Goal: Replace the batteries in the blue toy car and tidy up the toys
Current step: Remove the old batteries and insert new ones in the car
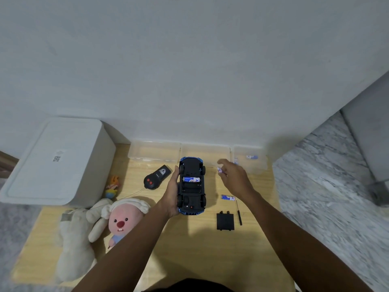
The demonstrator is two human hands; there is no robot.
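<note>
The blue toy car (191,199) lies upside down on the wooden mat, its black underside up and its battery bay uncovered. One blue-and-white battery (191,179) sits in the bay's far slot; the near slots look empty. My left hand (171,192) grips the car along its left side. To the right of the car's front, my right hand (232,175) pinches a small battery (220,170). Another battery (228,197) lies on the mat right of the car. The black battery cover (225,221) and a small screwdriver (239,213) lie near it.
A black remote control (156,177) lies left of the car. Two plush toys (124,218) and a small figure (112,186) lie at the left. Clear plastic boxes (154,152) line the wall; the right one (249,158) holds batteries. A white lidded bin (54,163) stands far left.
</note>
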